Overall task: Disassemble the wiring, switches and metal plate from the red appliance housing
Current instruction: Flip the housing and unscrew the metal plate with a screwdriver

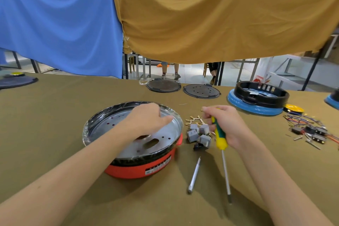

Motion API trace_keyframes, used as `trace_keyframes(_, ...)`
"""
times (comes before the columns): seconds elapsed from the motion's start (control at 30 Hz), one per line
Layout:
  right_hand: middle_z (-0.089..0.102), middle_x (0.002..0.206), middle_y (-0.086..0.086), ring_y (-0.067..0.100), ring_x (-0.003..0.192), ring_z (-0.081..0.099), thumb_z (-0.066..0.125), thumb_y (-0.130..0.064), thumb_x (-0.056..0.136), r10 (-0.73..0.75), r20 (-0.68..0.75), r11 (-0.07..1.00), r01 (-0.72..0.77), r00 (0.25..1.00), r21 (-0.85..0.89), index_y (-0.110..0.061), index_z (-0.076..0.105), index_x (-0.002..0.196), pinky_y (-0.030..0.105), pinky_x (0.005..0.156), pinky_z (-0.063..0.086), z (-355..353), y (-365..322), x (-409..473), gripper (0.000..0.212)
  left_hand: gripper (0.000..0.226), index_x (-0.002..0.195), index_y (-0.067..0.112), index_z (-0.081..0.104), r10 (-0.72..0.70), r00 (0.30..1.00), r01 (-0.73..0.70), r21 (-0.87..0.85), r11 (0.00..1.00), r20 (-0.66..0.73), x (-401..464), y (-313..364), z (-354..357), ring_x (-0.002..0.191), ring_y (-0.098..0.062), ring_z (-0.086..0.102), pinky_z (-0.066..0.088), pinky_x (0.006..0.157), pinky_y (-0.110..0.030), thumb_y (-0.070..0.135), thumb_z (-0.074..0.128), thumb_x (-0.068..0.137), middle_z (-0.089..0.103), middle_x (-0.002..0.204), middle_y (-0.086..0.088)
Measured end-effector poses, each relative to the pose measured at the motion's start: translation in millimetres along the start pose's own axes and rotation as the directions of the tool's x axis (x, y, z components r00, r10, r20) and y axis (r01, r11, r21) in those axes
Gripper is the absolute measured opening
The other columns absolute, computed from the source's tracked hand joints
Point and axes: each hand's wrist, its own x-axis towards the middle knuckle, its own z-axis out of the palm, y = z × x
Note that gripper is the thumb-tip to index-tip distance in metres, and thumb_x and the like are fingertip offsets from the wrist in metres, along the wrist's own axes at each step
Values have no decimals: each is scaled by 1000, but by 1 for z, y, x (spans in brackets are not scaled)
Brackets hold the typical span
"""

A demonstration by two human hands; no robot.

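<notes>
Now, my right hand [226, 126] fingers curled round green-yellow screwdriver [221, 140]; my left hand [148, 119] fingers extended, loosely spread over metal plate [113, 126] seated in red housing [139, 169], mid-bench. Grey switches [199, 135] and brass-tipped wiring [194, 121] out, beside housing. Judging plate left to free.

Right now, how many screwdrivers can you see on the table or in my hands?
2. The yellow and green screwdriver is held in the right hand, shaft pointing toward you. The silver screwdriver lies loose on the table cloth, right of the red housing. Others may be hidden.
</notes>
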Motion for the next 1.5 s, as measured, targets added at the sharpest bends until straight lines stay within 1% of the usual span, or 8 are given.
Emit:
trace_keyframes(0.13, 54, 62, 13, 15, 43, 47, 66, -3, 89, 147, -76, 942, -163, 986, -294, 2, 60, 79, 23, 40, 42, -26, 10, 14, 12, 68, 64, 17, 49, -104, 984, 57, 298, 953, 147, -4, -5, 9, 66, -13, 53, 41, 62, -24, 81, 38, 84, 54, 71, 4)
trace_keyframes(0.3, 54, 63, 21, 26, 50, 48, 64, 1, 83, 206, -110, 807, -232, 972, -543, 2, 56, 69, 27, 43, 42, -30, 22, 18, 16, 63, 64, 16, 51, -112, 975, 46, 320, 946, 191, -5, -4, 14, 56, -11, 50, 35, 53, -24, 76, 47, 83, 51, 58, 4)
trace_keyframes(0.5, 53, 60, 17, 20, 38, 45, 63, 1, 85, 217, -131, 820, -254, 967, -513, 3, 58, 76, 22, 39, 42, -32, 21, 20, 10, 75, 109, 15, 63, -99, 971, 36, 277, 960, 217, -4, -13, 18, 82, -15, 54, 38, 66, -26, 81, 45, 80, 68, 108, -2)
trace_keyframes(0.7, 47, 65, 4, 12, 49, 44, 63, -10, 89, 258, -58, 966, -259, 964, -10, -7, 54, 86, 19, 39, 40, -41, 6, 20, 10, 66, 87, 14, 55, -33, 954, -40, 236, 971, 297, 1, -27, 11, 63, -11, 52, 40, 59, -24, 79, 54, 78, 60, 89, -5)
trace_keyframes(0.87, 45, 95, 14, 22, 73, 57, 50, 4, 80, 218, 20, 805, -191, 976, 562, -8, 41, 117, 33, 55, 55, -46, 0, 20, 40, 58, 89, 16, 51, 101, 882, -199, 168, 965, 461, 1, -33, -6, 62, -14, 43, 33, 57, -26, 73, 61, 78, 53, 76, 5)
trace_keyframes(1.07, 61, 105, 23, 40, 99, 71, 49, -5, 98, 94, 75, 711, -120, 993, 693, -2, 46, 120, 48, 72, 62, -34, -1, 17, 23, 60, 90, 15, 54, 241, 786, -256, -54, 965, 569, 1, -45, -20, 64, -11, 46, 41, 64, -27, 64, 80, 66, 57, 76, 5)
trace_keyframes(1.27, 62, 81, 3, 7, 62, 65, 54, -38, 99, -117, -225, 971, 159, 967, 180, -15, 56, 105, 27, 53, 50, -24, 2, 19, 24, 69, 84, 8, 62, 159, 902, -188, 35, 982, 401, 4, -41, -4, 63, -15, 48, 38, 64, -28, 76, 51, 83, 57, 71, 3)
trace_keyframes(1.5, 43, 72, 1, 6, 44, 41, 49, -37, 99, -427, -325, 897, 439, 844, -39, -26, 44, 94, 23, 38, 36, -10, 1, 14, 13, 55, 74, 17, 46, 129, 899, -171, 65, 983, 420, 4, -35, 0, 57, -15, 43, 33, 58, -29, 70, 58, 83, 50, 63, 4)
